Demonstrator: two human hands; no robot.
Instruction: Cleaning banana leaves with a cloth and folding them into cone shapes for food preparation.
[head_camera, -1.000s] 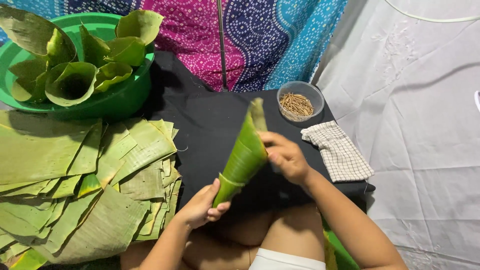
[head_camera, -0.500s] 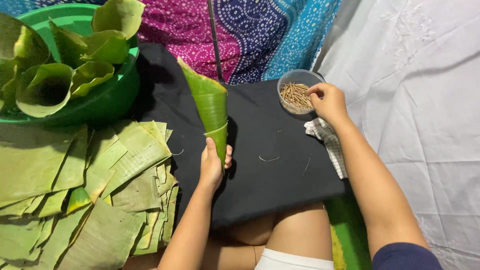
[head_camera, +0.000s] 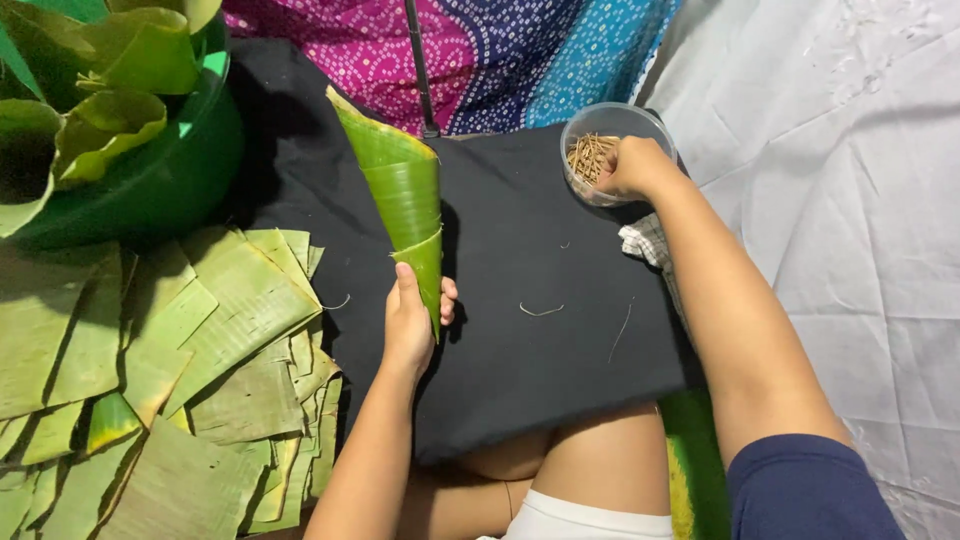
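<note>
L hand (head_camera: 412, 322) grips banana-leaf cone (head_camera: 402, 190) upright; R hand (head_camera: 632, 165) (fingers closed, contents hidden) in stick bowl (head_camera: 600, 135)—pinning step.

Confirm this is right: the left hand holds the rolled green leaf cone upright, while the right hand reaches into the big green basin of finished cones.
One detail is wrong. The right hand reaches into the small clear bowl of thin sticks, not the green basin, which sits on the far left. The head view shows it. The left hand does hold the leaf cone upright.
</note>
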